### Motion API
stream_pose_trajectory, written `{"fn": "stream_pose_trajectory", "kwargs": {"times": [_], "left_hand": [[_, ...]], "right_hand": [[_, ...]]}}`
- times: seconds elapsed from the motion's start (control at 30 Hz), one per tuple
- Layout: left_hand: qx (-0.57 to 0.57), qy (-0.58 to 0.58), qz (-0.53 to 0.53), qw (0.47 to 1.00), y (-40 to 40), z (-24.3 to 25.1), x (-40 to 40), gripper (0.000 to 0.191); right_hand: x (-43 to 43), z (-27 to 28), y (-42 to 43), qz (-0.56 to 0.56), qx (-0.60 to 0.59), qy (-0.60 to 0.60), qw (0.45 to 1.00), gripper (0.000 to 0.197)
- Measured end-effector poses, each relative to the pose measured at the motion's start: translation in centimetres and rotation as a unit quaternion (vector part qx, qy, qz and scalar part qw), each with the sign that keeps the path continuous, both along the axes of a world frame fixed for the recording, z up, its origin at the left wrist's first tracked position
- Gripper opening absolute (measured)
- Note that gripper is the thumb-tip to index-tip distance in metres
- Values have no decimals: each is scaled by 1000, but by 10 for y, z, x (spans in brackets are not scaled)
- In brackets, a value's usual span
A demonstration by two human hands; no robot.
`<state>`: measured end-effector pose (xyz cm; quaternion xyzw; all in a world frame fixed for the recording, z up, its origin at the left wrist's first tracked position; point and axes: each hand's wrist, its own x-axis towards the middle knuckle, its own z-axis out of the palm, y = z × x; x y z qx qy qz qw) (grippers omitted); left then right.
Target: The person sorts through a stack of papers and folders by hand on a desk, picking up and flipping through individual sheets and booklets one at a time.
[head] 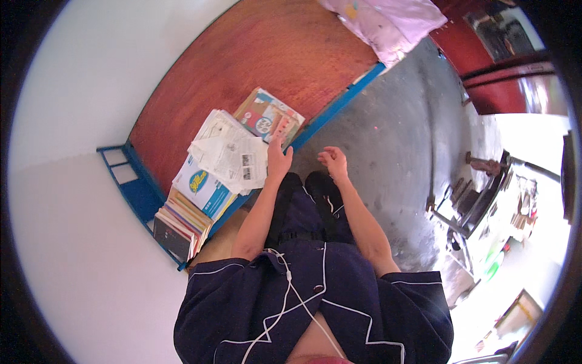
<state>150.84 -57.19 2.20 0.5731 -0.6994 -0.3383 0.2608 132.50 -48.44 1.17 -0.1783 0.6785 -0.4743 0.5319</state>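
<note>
My left hand (278, 159) reaches over the blue edge of a bed-like platform, fingers extended and thumb apart. Its fingertips lie over the near side of a colourful-covered book (268, 117); whether they press on it is hard to tell. Beside that hand are loose printed sheets (232, 157), fanned over a pile of papers. Partly under the sheets lies a white and blue booklet (202, 184). Farther left, a row of books (184, 220) leans together at the platform's end. My right hand (335, 163) hangs above the floor, fingers loosely bent and holding nothing.
The reddish-brown board (273, 50) has a blue frame rail (336, 107) and a blue end panel (141, 179) by the white wall. Pink cloth (386, 27) drapes over its far corner. A red cabinet (514, 86) and a dark metal-framed object (473, 200) stand right across the grey floor (391, 136).
</note>
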Motion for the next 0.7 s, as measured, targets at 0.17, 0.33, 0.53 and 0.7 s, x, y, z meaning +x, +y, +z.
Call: {"fn": "stream_pose_trajectory", "kwargs": {"times": [0.17,0.33,0.53,0.7], "left_hand": [[143,-124,-32,981,25,-14,-44,38],[125,-72,-146,979,44,-9,-118,35],[163,-51,-261,950,53,12,-221,31],[166,-23,-364,916,67,20,-303,28]], "right_hand": [[-55,11,40,-38,-5,-35,999,21],[-105,2,79,-87,12,-14,996,21],[-154,3,114,-211,-39,-61,975,18],[-203,2,147,-279,-33,-1,960,18]]}}
